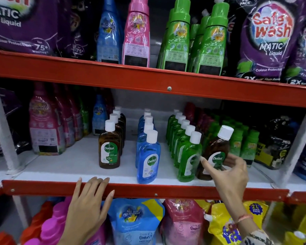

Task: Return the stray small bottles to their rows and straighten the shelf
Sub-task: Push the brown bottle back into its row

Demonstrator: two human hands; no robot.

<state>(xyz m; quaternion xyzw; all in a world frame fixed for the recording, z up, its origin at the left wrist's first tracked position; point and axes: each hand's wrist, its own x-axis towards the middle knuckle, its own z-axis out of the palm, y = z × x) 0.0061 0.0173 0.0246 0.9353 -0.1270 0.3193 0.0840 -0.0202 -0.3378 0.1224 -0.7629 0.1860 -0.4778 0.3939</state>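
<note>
Shop rack, red metal rails, white middle shelf [74, 161]. Left hand [88, 206] flat on front rail [148, 190], fingers spread, holding nothing. On shelf, three rows — brown row [111, 144], blue row [147, 152], green row [185, 147]. Right hand [228, 175] pinches stray brown bottle [215, 152], tilted, just beside green row's front.

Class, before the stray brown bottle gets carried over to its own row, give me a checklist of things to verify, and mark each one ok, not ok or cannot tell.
1. Right hand grips the stray brown bottle: ok.
2. Bottle upright: not ok, it tilts to the right.
3. Cap on the bottle: ok.
4. Brown row has free shelf in front of it: ok.
5. Left hand out of the path: ok, it rests on the red shelf edge.
6. Green row clear of the lift: cannot tell, the bottle sits right beside it.
</note>
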